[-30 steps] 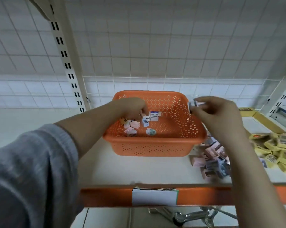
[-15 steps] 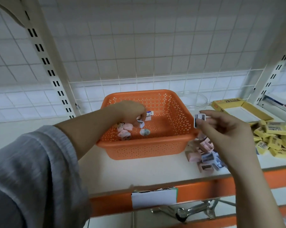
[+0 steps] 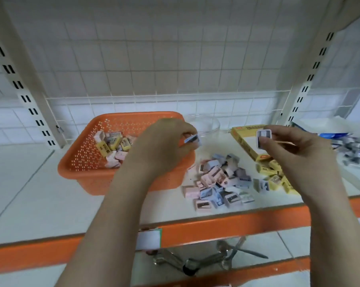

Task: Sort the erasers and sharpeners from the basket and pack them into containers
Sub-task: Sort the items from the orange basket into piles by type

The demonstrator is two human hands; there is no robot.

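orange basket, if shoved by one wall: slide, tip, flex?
The orange basket will probably slide: it has a wide flat base on a smooth shelf. The few erasers inside suggest it's light. Its perforated plastic walls may flex slightly.

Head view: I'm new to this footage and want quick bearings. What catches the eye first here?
The orange basket sits on the white shelf, with small erasers and sharpeners heaped in its far corner. Above its right side the left hand pinches a small sharpener, and the right hand holds up another sharpener. Between them lies a pile of pink and blue sharpeners, with yellow erasers to its right.
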